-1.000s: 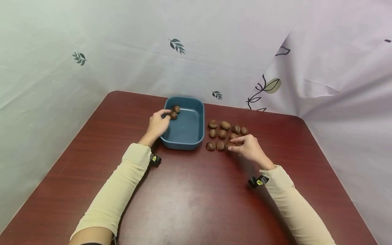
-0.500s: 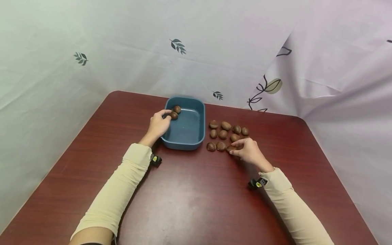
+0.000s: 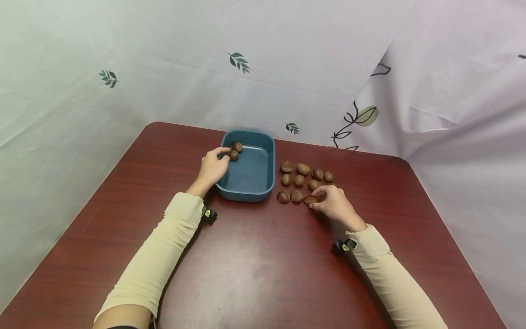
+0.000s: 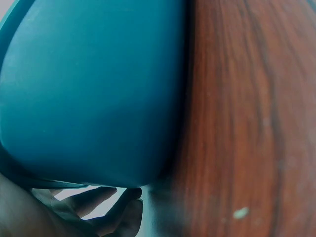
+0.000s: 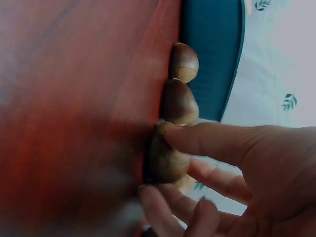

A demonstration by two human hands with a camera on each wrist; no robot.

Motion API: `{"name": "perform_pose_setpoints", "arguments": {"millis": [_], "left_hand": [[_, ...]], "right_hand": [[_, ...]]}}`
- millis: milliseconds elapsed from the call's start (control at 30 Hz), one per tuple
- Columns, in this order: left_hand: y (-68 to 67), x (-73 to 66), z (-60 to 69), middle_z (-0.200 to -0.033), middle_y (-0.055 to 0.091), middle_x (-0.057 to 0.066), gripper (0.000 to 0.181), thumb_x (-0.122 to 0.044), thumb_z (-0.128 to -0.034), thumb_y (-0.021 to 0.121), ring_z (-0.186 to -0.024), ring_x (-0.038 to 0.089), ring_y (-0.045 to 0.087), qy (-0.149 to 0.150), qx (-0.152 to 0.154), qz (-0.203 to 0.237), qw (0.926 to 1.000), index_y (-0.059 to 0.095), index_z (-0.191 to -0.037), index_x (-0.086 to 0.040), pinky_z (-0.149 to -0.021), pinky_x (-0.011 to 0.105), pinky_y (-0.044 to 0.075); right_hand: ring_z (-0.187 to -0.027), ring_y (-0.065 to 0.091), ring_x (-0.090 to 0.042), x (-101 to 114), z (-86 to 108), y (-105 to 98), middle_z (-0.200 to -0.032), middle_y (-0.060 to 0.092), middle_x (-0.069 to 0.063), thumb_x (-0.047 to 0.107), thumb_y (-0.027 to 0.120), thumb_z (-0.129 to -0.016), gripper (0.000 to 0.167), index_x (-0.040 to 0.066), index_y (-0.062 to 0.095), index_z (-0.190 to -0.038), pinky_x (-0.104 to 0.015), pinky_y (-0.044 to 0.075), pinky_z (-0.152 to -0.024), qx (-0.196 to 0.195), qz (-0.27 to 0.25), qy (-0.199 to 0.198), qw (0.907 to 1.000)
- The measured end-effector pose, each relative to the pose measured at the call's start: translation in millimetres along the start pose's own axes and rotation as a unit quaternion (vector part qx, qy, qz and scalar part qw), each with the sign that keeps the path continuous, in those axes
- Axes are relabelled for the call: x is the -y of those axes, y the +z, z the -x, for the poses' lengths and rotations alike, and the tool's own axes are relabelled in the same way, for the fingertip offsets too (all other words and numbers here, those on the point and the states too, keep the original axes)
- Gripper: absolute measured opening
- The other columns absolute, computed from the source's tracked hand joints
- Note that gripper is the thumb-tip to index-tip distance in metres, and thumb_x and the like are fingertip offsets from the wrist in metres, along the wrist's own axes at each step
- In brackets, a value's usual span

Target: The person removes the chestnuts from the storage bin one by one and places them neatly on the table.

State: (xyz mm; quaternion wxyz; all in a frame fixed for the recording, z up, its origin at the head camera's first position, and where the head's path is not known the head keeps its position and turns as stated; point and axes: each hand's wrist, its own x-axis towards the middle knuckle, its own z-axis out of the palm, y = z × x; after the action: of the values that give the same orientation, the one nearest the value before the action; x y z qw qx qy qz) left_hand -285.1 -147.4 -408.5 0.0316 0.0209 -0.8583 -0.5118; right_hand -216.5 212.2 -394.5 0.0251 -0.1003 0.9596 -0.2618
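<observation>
A blue rectangular box [image 3: 246, 196] stands at the back of the table. My left hand [image 3: 213, 167] grips its left side, with thumb and index finger over the rim; in the left wrist view the other fingers [image 4: 129, 215] bend outside the wall. Right beside those fingertips in the box lies a chestnut [image 3: 233, 156], and behind it a second chestnut [image 3: 237, 146]. My right hand [image 3: 337, 205] pinches a chestnut [image 5: 165, 160] at the end of the front row, the thumb on one side and fingertips on the other. That chestnut touches the tabletop.
Several loose brown chestnuts [image 3: 299, 181] lie in rough rows right of the box. Two front-row neighbours [image 5: 180, 102] sit close to the pinched one. The reddish-brown wooden table [image 3: 246, 265] meets a pale leaf-patterned cloth [image 3: 185, 82] behind.
My right hand has come down and its thumb and fingers have closed round the front-row chestnut. The left hand and the box have stayed in place.
</observation>
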Motion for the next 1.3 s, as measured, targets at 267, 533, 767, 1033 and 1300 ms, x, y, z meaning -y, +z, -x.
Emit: {"name": "perform_pose_setpoints", "arguments": {"millis": [267,533,767,1033,1300], "left_hand": [[-3.0,2.4,-2.3,-0.126,0.06,0.019,0.044,-0.023,-0.1001,0.044,-0.076,0.026,0.044,0.004,-0.006,-0.008,0.9999,0.057,-0.14,-0.012,-0.073,0.039,0.037],[-2.9,4.1,-0.7,-0.087,0.056,0.014,0.044,-0.024,-0.0996,0.045,-0.052,0.018,0.03,-0.004,0.0,-0.004,1.0,0.058,-0.14,-0.014,-0.063,0.038,0.036],[-2.7,3.8,-0.3,-0.105,0.061,0.018,0.043,-0.022,-0.0994,0.045,-0.056,0.021,0.032,-0.001,-0.003,-0.002,1.0,0.058,-0.139,-0.013,-0.067,0.039,0.035],[-1.7,3.8,0.4,-0.1,0.059,0.016,0.043,-0.023,-0.0993,0.045,-0.053,0.019,0.03,-0.006,-0.001,0.001,1.0,0.058,-0.139,-0.014,-0.065,0.038,0.034],[-0.6,1.2,-0.7,-0.085,0.056,0.015,0.042,-0.023,-0.0997,0.046,-0.052,0.019,0.031,-0.002,-0.003,-0.002,1.0,0.058,-0.139,-0.014,-0.064,0.038,0.035]], "right_hand": [[-0.091,0.069,-0.024,29.3,-13.6,-19.3,-0.1,0.074,-0.006,0.029,0.077,-0.084,0.032,0.01,0.074,-0.109,-0.047,0.053,-0.074,0.004,0.025,0.008,0.9997],[-0.083,0.067,-0.021,66.2,-41.8,-23.6,-0.094,0.073,-0.008,0.02,0.071,-0.088,0.025,0.005,0.074,-0.106,-0.04,0.053,-0.074,0.036,-0.026,-0.061,0.9971],[-0.09,0.066,-0.02,100.5,-75.8,-18.2,-0.099,0.072,-0.006,0.022,0.072,-0.089,0.024,0.007,0.073,-0.107,-0.038,0.052,-0.079,0.074,-0.072,-0.076,0.9917],[-0.092,0.066,-0.025,137.1,-114.9,-9.8,-0.106,0.07,-0.011,0.021,0.069,-0.092,0.025,0.005,0.072,-0.112,-0.037,0.053,-0.075,0.083,-0.062,-0.091,0.9904],[-0.071,0.065,-0.02,159.9,-141.0,-1.0,-0.088,0.072,-0.009,0.023,0.068,-0.093,0.021,0.009,0.072,-0.109,-0.039,0.055,-0.061,0.085,-0.11,-0.06,0.9885]]}}
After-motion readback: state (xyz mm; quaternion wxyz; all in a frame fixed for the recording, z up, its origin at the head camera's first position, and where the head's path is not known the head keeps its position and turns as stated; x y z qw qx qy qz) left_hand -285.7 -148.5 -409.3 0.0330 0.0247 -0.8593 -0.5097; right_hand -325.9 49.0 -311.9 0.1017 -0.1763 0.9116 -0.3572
